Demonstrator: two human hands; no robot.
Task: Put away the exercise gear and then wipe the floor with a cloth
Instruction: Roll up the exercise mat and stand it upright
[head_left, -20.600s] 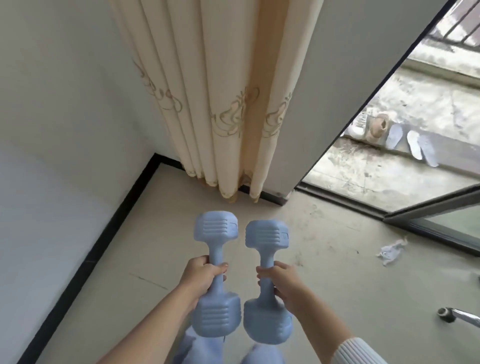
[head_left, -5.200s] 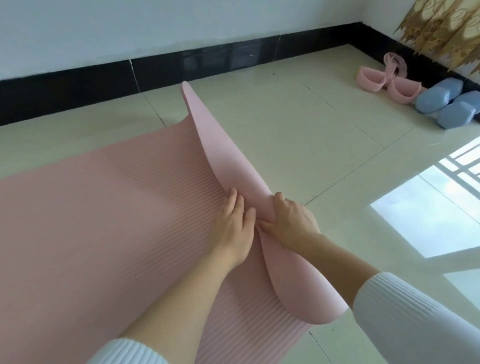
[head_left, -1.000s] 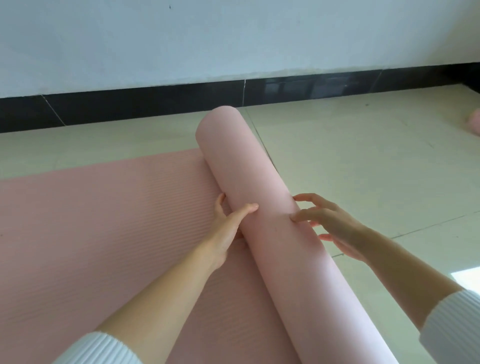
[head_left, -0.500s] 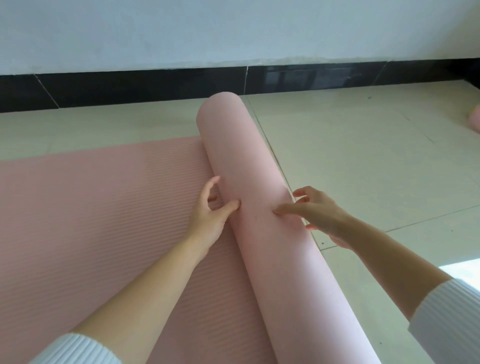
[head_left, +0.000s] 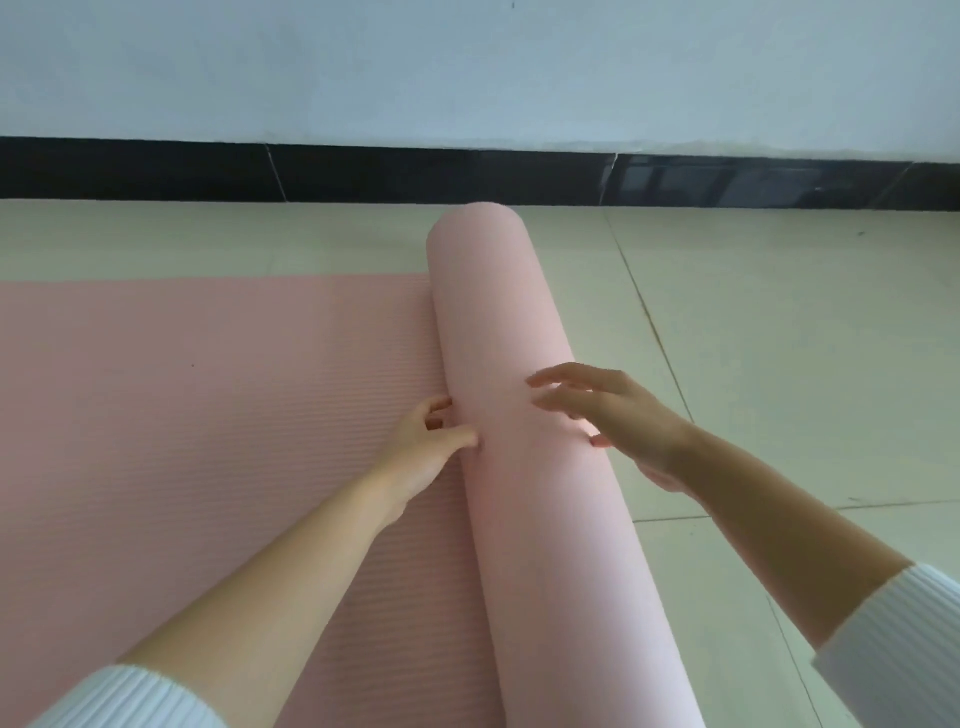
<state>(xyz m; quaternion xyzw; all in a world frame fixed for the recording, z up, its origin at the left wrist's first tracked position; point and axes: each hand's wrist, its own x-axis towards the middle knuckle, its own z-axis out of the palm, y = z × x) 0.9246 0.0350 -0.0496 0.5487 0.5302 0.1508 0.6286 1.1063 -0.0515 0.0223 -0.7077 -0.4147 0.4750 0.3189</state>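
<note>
Currently, count of items in the head view: one pink yoga mat (head_left: 208, 415), two hands, two white ribbed sleeves, one floor, one skirting, one wall. Mat lies on the pale tiled floor (head_left: 779, 338), partly wound up. Its wound portion forms one smooth roll (head_left: 509, 322) running from the bottom edge of the view up toward the wall; the far end of the roll stops short of the black skirting (head_left: 415, 174), with a strip of bare tile between them. The unrolled portion lies flat to the left of the roll, ribbed face up, and runs out of view at the left and bottom edges. Left hand (head_left: 426, 447): set at the crease where roll meets flat mat, fingers loosely bent, thumb tip against the roll's left flank, nothing clasped. Right hand (head_left: 618, 415): fingers straight and spread over the top and right side of the roll, thumb touching it; fingertips are motion-blurred, so contact there cannot be told. Hands are apart, one on each side of the roll. Left sleeve (head_left: 130, 699) and right sleeve (head_left: 898, 649) are pushed up, both forearms bare. Skirting shows three vertical joints. Wall (head_left: 467, 67) above it is plain white.
</note>
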